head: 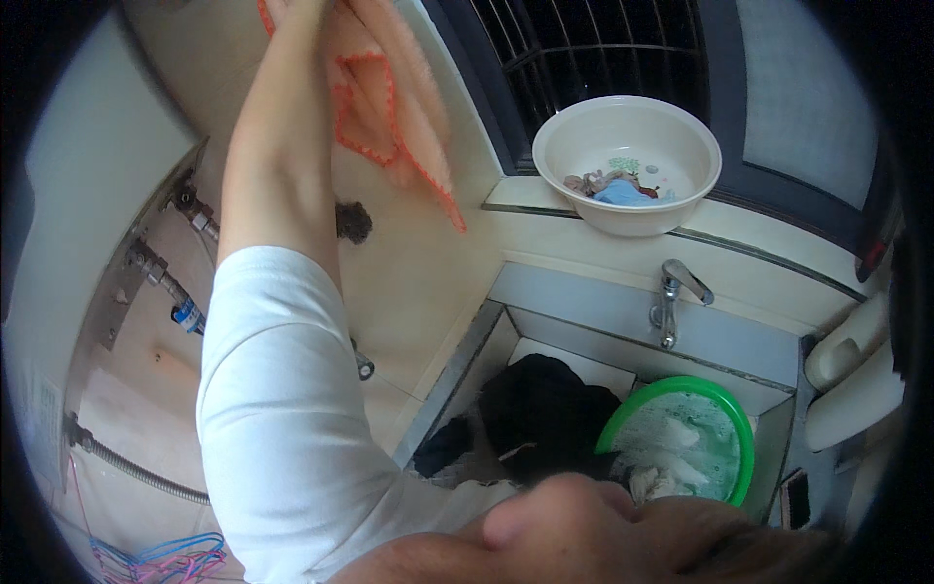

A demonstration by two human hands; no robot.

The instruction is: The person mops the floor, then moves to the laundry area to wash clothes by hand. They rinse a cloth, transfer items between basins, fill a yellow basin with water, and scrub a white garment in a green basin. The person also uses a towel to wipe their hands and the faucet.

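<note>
Neither of my hands is in view. A raised arm in a white short sleeve crosses the left half and leaves the picture at the top. Beside its forearm hangs a peach towel (427,95) with an orange stitched edge; whether the hidden hand touches it cannot be seen. Below, a tiled sink (467,365) holds dark wet cloth (543,409) and a green basin (744,438) with sudsy water and whitish cloth (678,460). On the ledge above stands a cream basin (627,219) with small blue and greyish cloths (620,191).
A chrome faucet (668,303) projects from the wall above the sink. White plastic bottles (854,398) and a brush (795,498) are at the right. Pipe valves (157,266) sit under a white appliance at the left, with blue and pink hangers (164,558) at lower left.
</note>
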